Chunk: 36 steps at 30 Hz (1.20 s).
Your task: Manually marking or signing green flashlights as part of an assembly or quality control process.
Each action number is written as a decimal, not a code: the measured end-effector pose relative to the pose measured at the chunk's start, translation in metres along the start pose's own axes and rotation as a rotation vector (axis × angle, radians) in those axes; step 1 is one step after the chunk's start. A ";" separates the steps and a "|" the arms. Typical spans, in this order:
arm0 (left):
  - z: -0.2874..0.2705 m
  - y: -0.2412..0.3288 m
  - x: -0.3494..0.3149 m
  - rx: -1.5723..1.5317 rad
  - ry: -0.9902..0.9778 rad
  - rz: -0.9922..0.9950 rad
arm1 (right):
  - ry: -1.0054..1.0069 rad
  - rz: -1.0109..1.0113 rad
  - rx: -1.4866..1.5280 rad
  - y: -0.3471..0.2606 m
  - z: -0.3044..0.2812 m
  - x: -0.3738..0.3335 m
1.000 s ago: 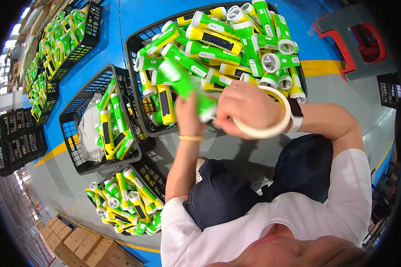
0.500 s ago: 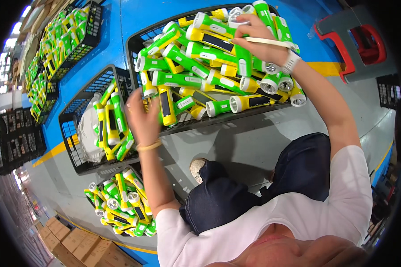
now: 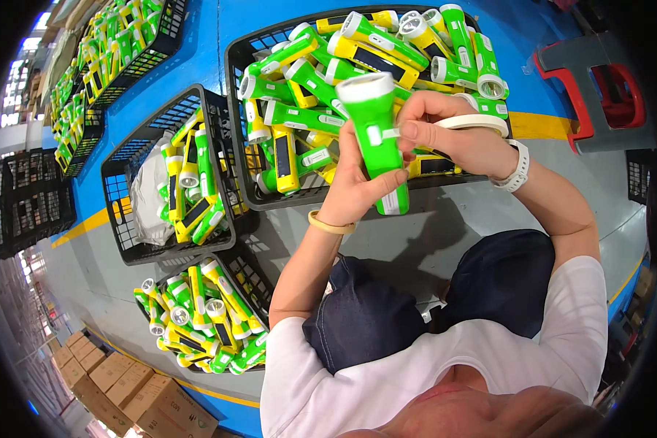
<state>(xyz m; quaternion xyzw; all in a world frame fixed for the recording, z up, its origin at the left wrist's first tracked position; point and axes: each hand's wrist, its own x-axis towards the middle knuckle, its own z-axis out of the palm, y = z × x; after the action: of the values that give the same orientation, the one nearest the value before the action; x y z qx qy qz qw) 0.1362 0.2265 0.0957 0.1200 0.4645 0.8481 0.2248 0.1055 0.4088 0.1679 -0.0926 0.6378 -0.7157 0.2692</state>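
Observation:
My left hand (image 3: 359,188) grips a green flashlight (image 3: 376,131) with a white head, held upright above the front rim of a black crate (image 3: 235,157) heaped with green and yellow flashlights. My right hand (image 3: 456,139) touches the flashlight's side with its fingertips and carries a roll of pale tape (image 3: 474,123) over the fingers. A white watch is on the right wrist and a tan band on the left.
A second black crate (image 3: 117,212) at left holds flashlights and a white bag. A third crate (image 3: 252,281) by my left knee holds more. Further crates (image 3: 29,208) line the far left. Cardboard boxes (image 3: 135,394) lie lower left, a red and grey stool (image 3: 598,95) upper right.
Both hands came back from reaching into the crates. My left hand now holds up a green flashlight and my right hand, with the tape roll, has come against it.

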 end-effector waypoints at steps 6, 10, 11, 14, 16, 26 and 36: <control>0.009 0.002 -0.006 0.262 0.209 0.121 | -0.023 0.005 -0.223 -0.004 0.005 -0.005; 0.014 0.002 -0.011 0.577 0.243 0.284 | 0.012 -0.020 -0.297 0.001 0.011 -0.005; 0.012 0.001 -0.013 0.530 0.252 0.321 | 0.027 -0.016 -0.334 0.002 0.013 -0.004; 0.007 0.005 -0.013 0.458 0.303 0.284 | 0.004 -0.071 -0.376 0.008 0.017 -0.004; 0.008 0.004 -0.015 0.505 0.313 0.297 | 0.040 -0.110 -0.365 0.009 0.021 -0.005; -0.004 0.015 -0.015 -0.227 0.274 -0.033 | -0.011 -0.264 -0.525 0.003 0.012 0.010; -0.078 0.015 -0.023 -0.097 0.801 0.057 | 0.062 -0.978 -0.927 0.023 0.046 0.010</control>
<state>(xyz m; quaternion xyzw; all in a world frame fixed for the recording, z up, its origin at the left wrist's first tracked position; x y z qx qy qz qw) 0.1196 0.1510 0.0666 -0.2178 0.4711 0.8547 0.0079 0.1256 0.3631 0.1512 -0.4559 0.7712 -0.4098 -0.1718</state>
